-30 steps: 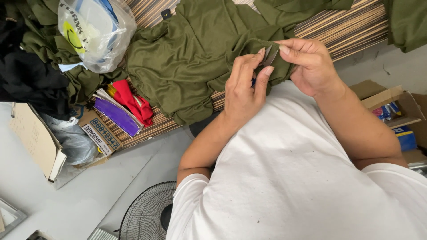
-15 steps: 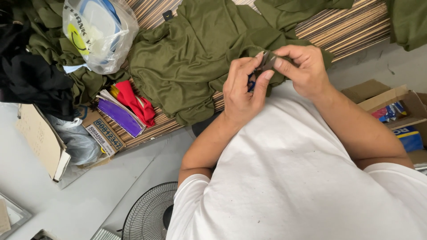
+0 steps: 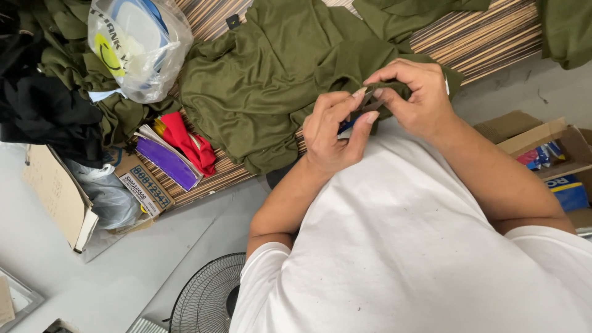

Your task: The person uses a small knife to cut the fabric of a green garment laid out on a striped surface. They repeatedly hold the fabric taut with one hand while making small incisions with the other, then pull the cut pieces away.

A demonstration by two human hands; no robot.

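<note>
An olive green garment (image 3: 271,80) lies spread on a striped table (image 3: 493,37). My left hand (image 3: 333,132) and my right hand (image 3: 416,98) meet over its near edge, just above my white shirt. Both pinch a small dark piece (image 3: 365,105) at the garment's edge between thumb and fingertips. A bit of blue shows under my left fingers; what it is I cannot tell.
A plastic bag (image 3: 139,46) with a white container sits at the table's left. Below it lie red cloth (image 3: 188,145), a purple packet (image 3: 163,163) and black cloth (image 3: 43,111). A fan (image 3: 206,299) stands on the floor, cardboard boxes (image 3: 549,151) at the right.
My hands have shifted slightly and my fingers have reworked their pinch on the small dark piece. The view has drifted a little; the garment stays put.
</note>
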